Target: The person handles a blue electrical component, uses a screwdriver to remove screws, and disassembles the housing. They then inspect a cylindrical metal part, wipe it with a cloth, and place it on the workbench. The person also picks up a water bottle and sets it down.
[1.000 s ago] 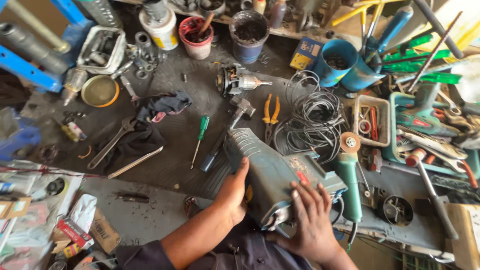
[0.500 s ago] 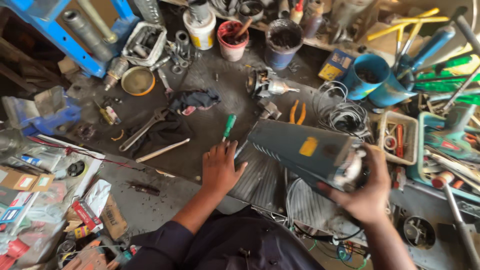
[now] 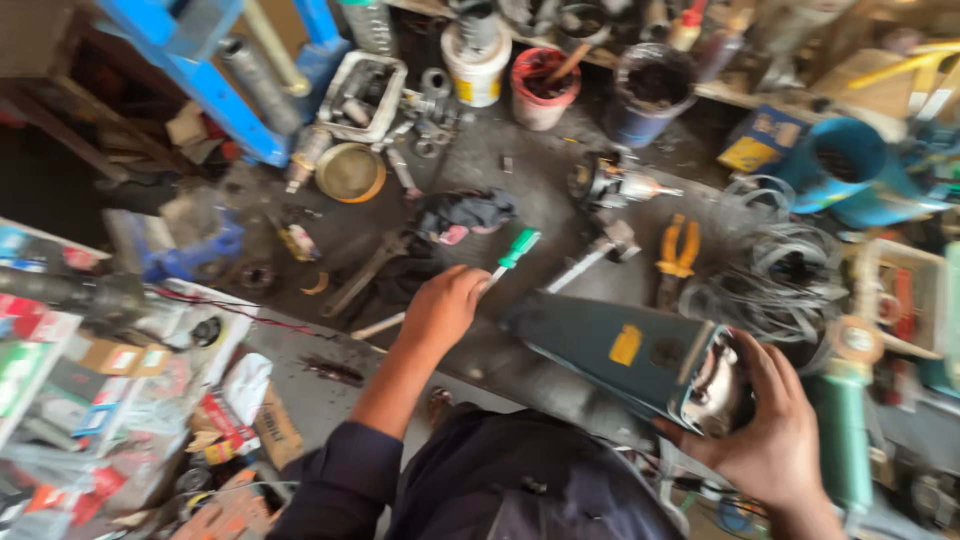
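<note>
Near: power tool body, teal with a yellow label, lying tilted across the bench front; right hand cupped around its metal end, fingers clamped on it. Left hand closed on a green-handled screwdriver (shaft hidden by the hand). Beyond: orange pliers, wire coils, dark rag. Far: red tub, blue bucket.

Single head-worn view, looking steeply down, close over the cluttered workbench, slightly tilted and motion-blurred
</note>
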